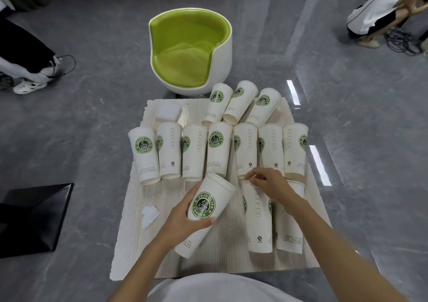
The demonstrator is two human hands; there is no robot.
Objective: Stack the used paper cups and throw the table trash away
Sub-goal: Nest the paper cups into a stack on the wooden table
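Note:
Several white paper cups with green coffee logos stand on a pale wooden table (208, 260). My left hand (183, 220) grips one cup (205, 211), tilted, above the table's near middle. My right hand (268, 181) pinches the rim of a tall cup (257, 220) at the near right; another cup (290, 227) stands beside it. A row of several cups (218, 149) crosses the middle, and three cups (240, 102) stand at the far edge. A torn white paper scrap (149, 216) lies at the near left, and a folded white napkin (168, 113) at the far left.
A white tub chair with a green seat (190, 49) stands beyond the table. A black bin (30, 216) sits on the grey floor at the left. One person's legs are at the far left, and another person crouches at the upper right near cables.

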